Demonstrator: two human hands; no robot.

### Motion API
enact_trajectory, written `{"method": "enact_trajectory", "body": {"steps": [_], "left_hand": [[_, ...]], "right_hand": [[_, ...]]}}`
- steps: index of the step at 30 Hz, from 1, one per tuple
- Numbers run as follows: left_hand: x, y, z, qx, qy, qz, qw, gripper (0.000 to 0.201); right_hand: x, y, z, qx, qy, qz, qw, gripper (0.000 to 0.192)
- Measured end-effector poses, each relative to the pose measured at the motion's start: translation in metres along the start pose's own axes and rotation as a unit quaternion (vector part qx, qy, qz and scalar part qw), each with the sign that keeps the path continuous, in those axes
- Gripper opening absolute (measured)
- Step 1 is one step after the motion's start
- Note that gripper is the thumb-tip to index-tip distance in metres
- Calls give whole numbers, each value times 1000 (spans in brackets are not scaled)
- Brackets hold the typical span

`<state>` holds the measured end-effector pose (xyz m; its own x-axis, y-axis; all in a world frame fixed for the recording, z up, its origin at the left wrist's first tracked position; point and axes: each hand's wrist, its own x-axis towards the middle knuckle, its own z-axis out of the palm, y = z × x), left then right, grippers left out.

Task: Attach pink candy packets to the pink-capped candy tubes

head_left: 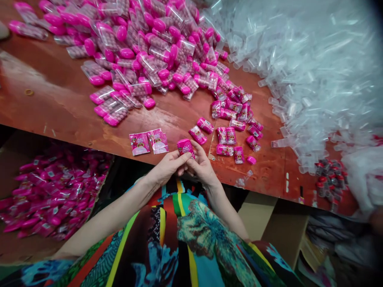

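Both my hands meet at the table's near edge around one small bottle with a pink printed label [185,147]. My left hand [172,162] grips it from the left, thumb across its lower part. My right hand [201,160] holds it from the right, with a finger behind its edge. Two small piles of flat pink labels [139,144] lie just left of my hands. Right of them are several labelled bottles [226,135], some standing close together, and a loose pink cap [251,160].
A heap of clear bottles with pink caps and pink balls [143,52] covers the back. Clear empty tubes [314,67] are piled at the right, near small dark-and-red pieces [330,179]. A box of finished-looking pink bottles [56,195] stands below the table at left.
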<state>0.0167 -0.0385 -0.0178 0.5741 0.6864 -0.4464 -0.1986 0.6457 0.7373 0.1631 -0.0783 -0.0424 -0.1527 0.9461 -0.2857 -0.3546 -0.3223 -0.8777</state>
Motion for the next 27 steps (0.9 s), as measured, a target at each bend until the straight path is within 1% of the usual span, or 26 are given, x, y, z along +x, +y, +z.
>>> {"method": "enact_trajectory", "body": {"steps": [2,4,6,7,9,11,13,19,23,25,27], "left_hand": [[0,3,-1,13,0,12,1000,39],[0,7,-2,13,38,51,998,36],[0,12,-4,13,92,104,990,45],[0,14,-4,17,109,124,986,50],[0,16,-6,30,119,141,982,48],[0,16,-6,29,122,140,982,43],[0,13,-4,11,124,137,983,44],[3,5,3,-50,120,140,982,53],[8,4,-2,-89,129,122,980,52],[10,5,-7,-116,132,108,979,52],[11,6,-11,-138,133,94,977,51]], "right_hand": [[-1,-1,1,-11,4,-3,1000,68],[-2,-3,2,-32,7,0,999,65],[-3,-5,3,-50,14,1,999,64],[-4,-6,3,-54,15,1,998,64],[-6,-7,3,-51,8,2,999,65],[-7,-6,4,-44,-3,2,999,66],[-8,-4,5,-43,-3,-5,999,64],[-5,4,7,-35,28,-26,999,59],[-4,3,6,-40,42,-25,998,52],[-5,3,5,-43,43,-32,998,48],[-4,5,6,-47,60,-47,996,44]]}}
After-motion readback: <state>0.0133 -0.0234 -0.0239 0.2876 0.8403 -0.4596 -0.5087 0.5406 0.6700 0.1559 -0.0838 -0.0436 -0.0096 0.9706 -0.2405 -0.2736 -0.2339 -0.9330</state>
